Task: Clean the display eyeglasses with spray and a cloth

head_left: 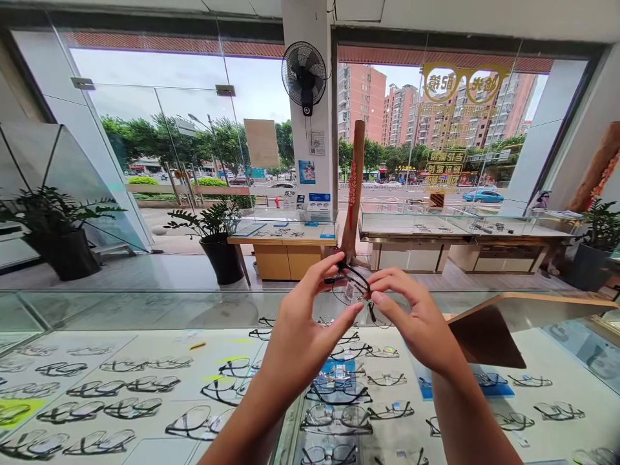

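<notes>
A pair of dark-framed eyeglasses is held up in the air between both hands, over the glass display case. My left hand pinches it, with the thumb low near the lens and the index finger at the upper end of a dark temple arm. On the other side, my right hand grips the frame near its middle between thumb and fingers. A small pale tag shows by the lens. Part of the frame is hidden behind the fingers.
Rows of eyeglasses lie inside the case below. A brown board rests tilted on the right. Beyond stand a wooden cabinet, potted plants, a tree-trunk post and a wall fan.
</notes>
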Demonstrator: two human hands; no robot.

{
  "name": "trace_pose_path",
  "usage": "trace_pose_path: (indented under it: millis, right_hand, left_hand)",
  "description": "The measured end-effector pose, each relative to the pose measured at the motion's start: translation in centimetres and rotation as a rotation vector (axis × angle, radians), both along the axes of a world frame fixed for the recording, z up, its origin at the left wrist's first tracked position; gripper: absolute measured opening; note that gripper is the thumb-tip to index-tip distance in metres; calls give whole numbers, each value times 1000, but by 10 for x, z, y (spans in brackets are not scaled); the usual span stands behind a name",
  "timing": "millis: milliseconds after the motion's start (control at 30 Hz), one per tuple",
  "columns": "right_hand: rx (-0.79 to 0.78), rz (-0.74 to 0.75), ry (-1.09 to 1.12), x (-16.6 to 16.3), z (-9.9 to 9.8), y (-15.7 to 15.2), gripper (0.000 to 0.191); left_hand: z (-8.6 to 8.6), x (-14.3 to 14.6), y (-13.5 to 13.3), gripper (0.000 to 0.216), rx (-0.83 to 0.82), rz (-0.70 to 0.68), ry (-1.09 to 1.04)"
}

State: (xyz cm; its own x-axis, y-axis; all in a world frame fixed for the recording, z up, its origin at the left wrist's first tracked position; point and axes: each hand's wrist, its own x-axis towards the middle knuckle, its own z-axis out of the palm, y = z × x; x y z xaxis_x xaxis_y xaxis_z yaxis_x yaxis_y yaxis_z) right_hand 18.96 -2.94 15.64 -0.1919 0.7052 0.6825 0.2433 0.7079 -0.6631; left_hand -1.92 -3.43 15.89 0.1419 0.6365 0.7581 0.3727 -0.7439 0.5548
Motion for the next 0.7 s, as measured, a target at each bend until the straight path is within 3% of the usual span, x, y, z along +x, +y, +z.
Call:
trace_pose_path:
  millis: [167,267,333,433,467,600,700]
  right_hand:
    - [-185,169,21,4,0,5,17]
    - [-220,186,29,4,-2,9,21]
    - [-144,89,67,2,-4,12,20]
    - [33,-151,118,-6,-8,14,16]
    - [85,-210,123,-10,-9,15,15]
    - [238,-301,116,-26,-15,13,13]
    - [315,-353,77,-37,-19,8,15]
  left_hand:
    - [1,-1,2,63,-119,-170,-82]
    - [1,0,6,73,-95,-151,-109]
    - [0,1,8,73,-10,-11,-156]
    - [-1,2,10,32,47,205,-175]
    - [-1,2,10,21,9,203,-149]
    - [-4,7,14,31,-237,-11,-90]
    - [-7,11,19,32,-319,-56,-153]
